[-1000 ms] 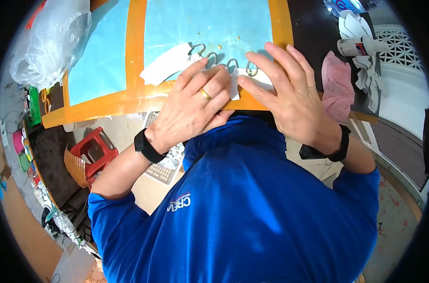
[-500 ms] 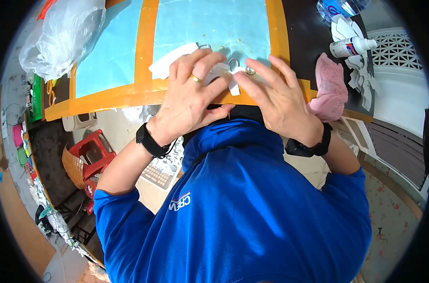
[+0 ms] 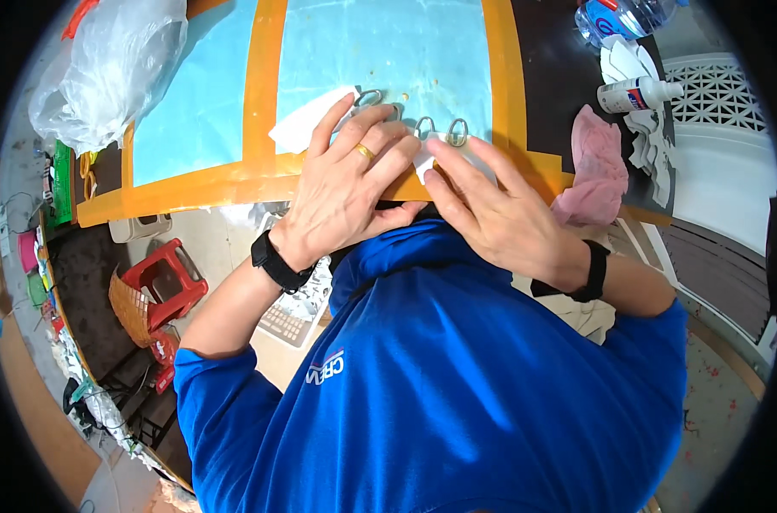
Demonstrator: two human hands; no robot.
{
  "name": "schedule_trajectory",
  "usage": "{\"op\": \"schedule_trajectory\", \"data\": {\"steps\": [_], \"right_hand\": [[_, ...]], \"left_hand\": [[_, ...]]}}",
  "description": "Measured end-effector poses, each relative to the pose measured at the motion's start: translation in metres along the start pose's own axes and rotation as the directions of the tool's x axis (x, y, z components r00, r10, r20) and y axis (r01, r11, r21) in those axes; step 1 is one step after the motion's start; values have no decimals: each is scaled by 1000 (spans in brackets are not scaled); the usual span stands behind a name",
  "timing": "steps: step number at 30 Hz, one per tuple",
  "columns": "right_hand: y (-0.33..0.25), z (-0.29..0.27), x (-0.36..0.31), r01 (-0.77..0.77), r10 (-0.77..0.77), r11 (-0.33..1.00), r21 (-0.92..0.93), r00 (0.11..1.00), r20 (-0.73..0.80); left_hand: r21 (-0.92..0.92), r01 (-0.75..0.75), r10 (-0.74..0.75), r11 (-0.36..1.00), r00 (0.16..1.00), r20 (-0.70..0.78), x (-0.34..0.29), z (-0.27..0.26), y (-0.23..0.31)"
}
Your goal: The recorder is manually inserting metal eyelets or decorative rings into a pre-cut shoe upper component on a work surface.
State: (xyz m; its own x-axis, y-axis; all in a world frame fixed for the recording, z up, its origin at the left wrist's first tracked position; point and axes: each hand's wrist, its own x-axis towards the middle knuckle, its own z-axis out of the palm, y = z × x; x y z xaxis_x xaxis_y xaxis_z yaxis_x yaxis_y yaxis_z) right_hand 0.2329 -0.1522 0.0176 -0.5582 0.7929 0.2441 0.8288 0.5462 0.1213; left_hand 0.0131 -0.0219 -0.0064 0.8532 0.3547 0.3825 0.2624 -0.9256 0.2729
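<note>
The bench [image 3: 192, 191] fills the top of the frame, covered with pale blue panels [image 3: 380, 43] banded by orange tape [image 3: 260, 85], and its dark brown top [image 3: 559, 60] shows towards the upper right. White pieces [image 3: 307, 126] with metal loops [image 3: 457, 132] lie at upper centre, near the front edge; whether they join beneath my hands I cannot tell. My left hand [image 3: 344, 184] lies palm down over them, fingers side by side, thumb reaching out past the edge; I cannot tell whether it pinches anything. My right hand [image 3: 504, 214] has its fingers slightly spread, the index fingertip on the white by the loops. The front edge runs across the frame just above my blue shirt [image 3: 482, 359], so my room to move is mainly forward over the middle panel, dotted with small specks. A clear plastic bag [image 3: 119, 77] bounds it at upper left; at upper right stand limits of a pink cloth [image 3: 595, 162], a white bottle [image 3: 632, 95] lying over white scraps [image 3: 652, 154], and a clear bottle [image 3: 632, 19]. Below the edge, at left, a red stool [image 3: 175, 295] is on the floor.
</note>
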Motion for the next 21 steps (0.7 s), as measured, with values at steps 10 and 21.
{"op": "schedule_trajectory", "data": {"steps": [10,21], "right_hand": [[5,-22,-36,-202,265,909,364,955,-130],[25,-10,5,-530,614,483,697,773,163]], "left_hand": [[25,-41,40,999,999,26,0,-2,0],[-109,120,-132,987,985,-114,24,9,9]]}}
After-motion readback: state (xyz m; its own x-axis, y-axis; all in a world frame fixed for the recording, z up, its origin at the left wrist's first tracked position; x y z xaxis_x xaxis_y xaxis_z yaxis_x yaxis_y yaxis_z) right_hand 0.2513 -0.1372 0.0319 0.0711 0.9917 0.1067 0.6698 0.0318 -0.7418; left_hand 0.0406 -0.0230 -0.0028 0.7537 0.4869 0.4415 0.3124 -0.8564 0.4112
